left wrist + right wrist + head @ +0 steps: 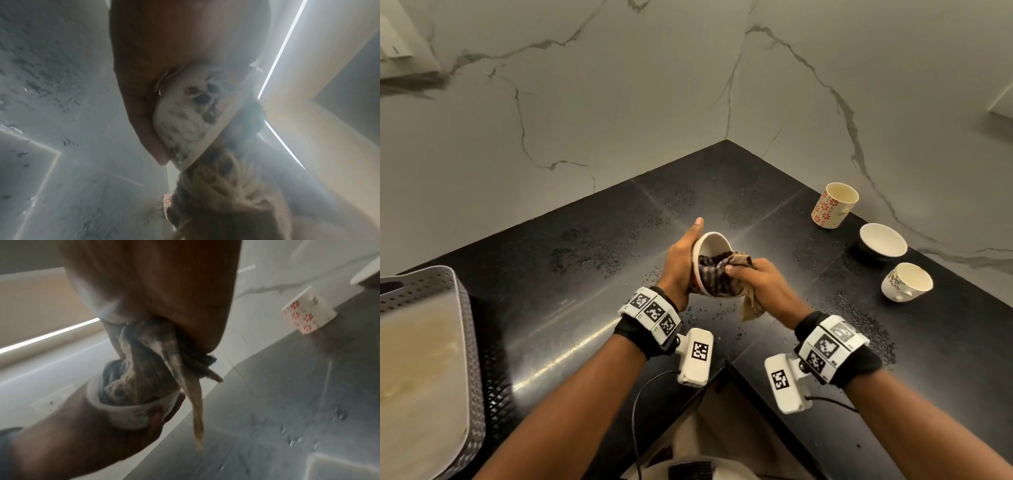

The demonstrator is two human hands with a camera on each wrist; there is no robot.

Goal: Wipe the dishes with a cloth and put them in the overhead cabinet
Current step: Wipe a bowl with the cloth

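- A grey perforated basket (pixel 453 287) stands at the far left of the black counter (pixel 592 274), with a pale sheet lying inside it.
- The left hand (pixel 681 263) holds a small patterned cup (pixel 710 245) above the middle of the counter, clear of the surface. The palm and fingers wrap round the cup's outer wall, the thumb lies straight along the rim, and the mouth is tipped toward the right hand.
- In the left wrist view the fingers (pixel 144 123) cup the bowl-shaped body closely; dark leaf or flower marks show on its white wall.
- A checked brown cloth (pixel 722 274) is stuffed into the cup's mouth, with one loose corner hanging down below the hands.
- The right hand (pixel 756 279) is closed in a tight grip on the bunched cloth, just at the cup's rim, pressing the wad inside.
- Water droplets speckle the counter around and to the right of the hands.
- Three more dishes stand well apart from the hands along the right wall: a tall mug with red flowers (pixel 834 205) nearest the corner, then a dark bowl with a white inside (pixel 881 241), then a white patterned cup (pixel 905 282) closest to the person.
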